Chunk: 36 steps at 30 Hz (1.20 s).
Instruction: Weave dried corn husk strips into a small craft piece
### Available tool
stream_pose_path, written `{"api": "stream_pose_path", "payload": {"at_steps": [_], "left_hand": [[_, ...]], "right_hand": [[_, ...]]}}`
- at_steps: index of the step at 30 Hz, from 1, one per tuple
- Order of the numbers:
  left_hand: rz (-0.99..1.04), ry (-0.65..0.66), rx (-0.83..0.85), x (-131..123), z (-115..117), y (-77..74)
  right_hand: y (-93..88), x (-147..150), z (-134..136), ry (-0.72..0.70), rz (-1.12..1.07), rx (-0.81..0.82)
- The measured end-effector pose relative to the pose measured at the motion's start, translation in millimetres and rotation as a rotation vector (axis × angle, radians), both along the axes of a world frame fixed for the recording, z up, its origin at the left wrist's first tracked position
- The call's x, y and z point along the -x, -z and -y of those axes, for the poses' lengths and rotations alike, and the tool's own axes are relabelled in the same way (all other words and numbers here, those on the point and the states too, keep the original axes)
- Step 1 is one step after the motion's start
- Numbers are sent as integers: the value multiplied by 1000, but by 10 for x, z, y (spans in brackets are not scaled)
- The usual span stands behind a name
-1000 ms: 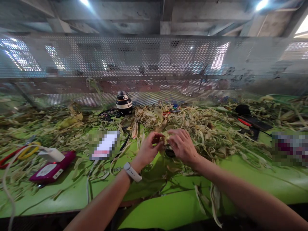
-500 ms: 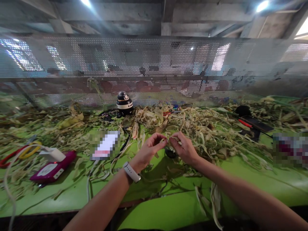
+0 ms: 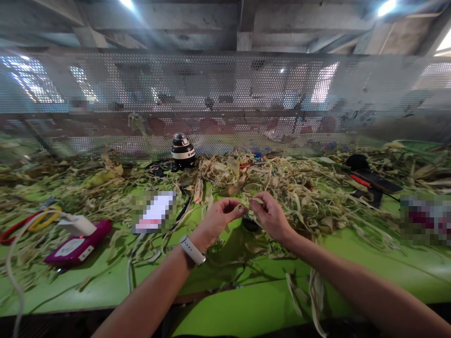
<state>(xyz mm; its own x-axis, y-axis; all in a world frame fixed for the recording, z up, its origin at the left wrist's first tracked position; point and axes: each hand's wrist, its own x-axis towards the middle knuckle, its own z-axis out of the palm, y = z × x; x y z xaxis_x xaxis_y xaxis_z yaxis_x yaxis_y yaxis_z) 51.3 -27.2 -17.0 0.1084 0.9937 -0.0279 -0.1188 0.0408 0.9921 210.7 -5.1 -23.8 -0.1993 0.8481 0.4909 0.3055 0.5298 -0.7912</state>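
while your forearms reached in over the green table (image 3: 211, 314), your left hand (image 3: 217, 220) was turned inward, its thumb and fingertips drawn together on a small pale strip (image 3: 241, 206). the strip was at the tips of those fingers, raised above the table, on the near side of the pile (image 3: 299, 197) of dry leaves.

your right hand (image 3: 272, 218) was just beside it, a narrow gap between the two sets of fingertips. its fingers were curled toward its thumb, but you could not tell from this view whether they met or had a bit of leaf between them.

below the fingertips of your right hand lay a black disc (image 3: 251, 225), partly covered. you had a pale watch (image 3: 193, 250) on your left wrist. to the left of your left hand lay a phone (image 3: 155, 212), blurred out, and farther left a magenta box (image 3: 75, 246) with a white plug (image 3: 78, 226) on it. a black bottle (image 3: 182, 157) stood upright beyond the phone.
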Motion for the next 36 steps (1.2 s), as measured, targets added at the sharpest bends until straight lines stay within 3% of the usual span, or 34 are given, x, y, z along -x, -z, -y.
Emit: {"api": "stream_pose_path", "payload": {"at_steps": [4, 11, 16, 20, 23, 30, 34, 36], "left_hand": [[17, -24, -29, -17, 16, -24], [96, 68, 1, 2, 16, -20], [148, 24, 31, 39, 1, -54], [227, 100, 100, 89, -16, -96], [280, 122, 94, 113, -42, -83], [347, 73, 91, 125, -86, -52], [431, 40, 65, 143, -108, -44], [484, 2, 28, 156, -131, -28]], "right_hand": [[14, -4, -1, -4, -1, 15], [2, 1, 17, -2, -7, -17], [-48, -46, -18, -118, -75, 200], [-248, -173, -50, -301, -70, 431], [-390, -272, -66, -389, -55, 458], [-405, -361, -137, -304, -19, 234], [-389, -398, -204, -51, 47, -14], [-388, -408, -221, 33, 2, 13]]}}
